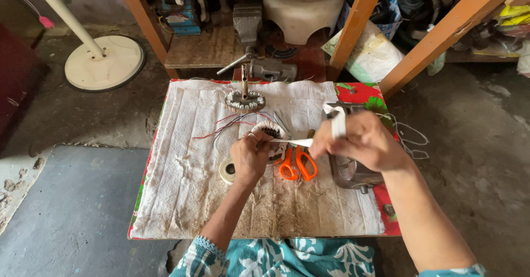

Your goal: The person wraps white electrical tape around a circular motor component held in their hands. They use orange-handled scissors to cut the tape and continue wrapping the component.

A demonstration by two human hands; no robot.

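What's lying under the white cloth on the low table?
Under the white cloth only a red flowered covering shows at the table's edges. The cloth hides the rest.

Cloth (187, 199) spread over table (391, 222). Wound coil (270, 133) at centre, left hand (249, 156) on it. Scissors (297, 164) just right of coil; tape roll (227, 170) left of hand. Right hand (361, 141) above metal housing (348, 169). Vise (249, 28) behind table.

Soft, even daylight over the white cloth (221, 188); shadows faint, no glare; shelves at the top sit dimmer; wide-angle bending stretches the edges; right hand (361, 141) slightly blurred, the rest sharp.
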